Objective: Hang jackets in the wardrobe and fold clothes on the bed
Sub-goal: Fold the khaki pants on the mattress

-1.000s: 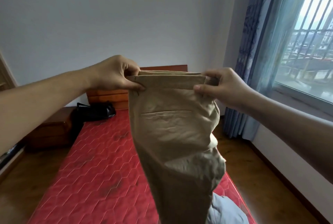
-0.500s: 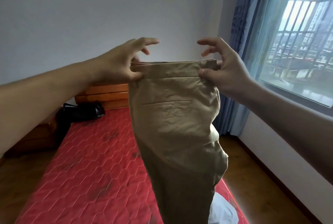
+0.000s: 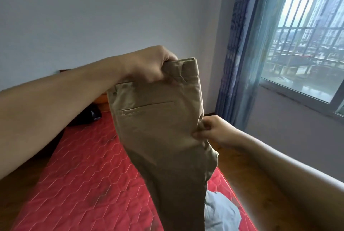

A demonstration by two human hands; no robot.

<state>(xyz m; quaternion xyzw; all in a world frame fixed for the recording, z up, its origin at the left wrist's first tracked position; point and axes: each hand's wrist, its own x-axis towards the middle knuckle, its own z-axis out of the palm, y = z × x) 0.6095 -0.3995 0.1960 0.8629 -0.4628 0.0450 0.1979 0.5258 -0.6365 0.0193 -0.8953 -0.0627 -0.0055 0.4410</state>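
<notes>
- I counted one pair of khaki trousers (image 3: 160,137), two bare hands, one bed (image 3: 83,175) with a red quilted mattress, one pale blue garment (image 3: 221,212) and one black item (image 3: 89,117) that I could not identify.
- The left hand (image 3: 149,67) was raised in front of the wall, its fingers (image 3: 165,57) curled tight round the bunched waistband at the trousers' top.
- The right hand (image 3: 214,132) was lower, at the trousers' right edge below the back pocket, its fingers (image 3: 201,134) pinching a fold of the cloth.
- The trousers hung upright in the air over the bed, with the legs running out of the bottom of my view.
- The pale blue garment lay crumpled on the mattress near its right edge, partly behind the hanging legs.
- The black item sat at the far end of the bed, well apart from both hands.
- A strip of wooden floor (image 3: 251,184) ran between the bed's right edge and the wall under the window (image 3: 307,44), where a blue curtain (image 3: 240,63) hung.
</notes>
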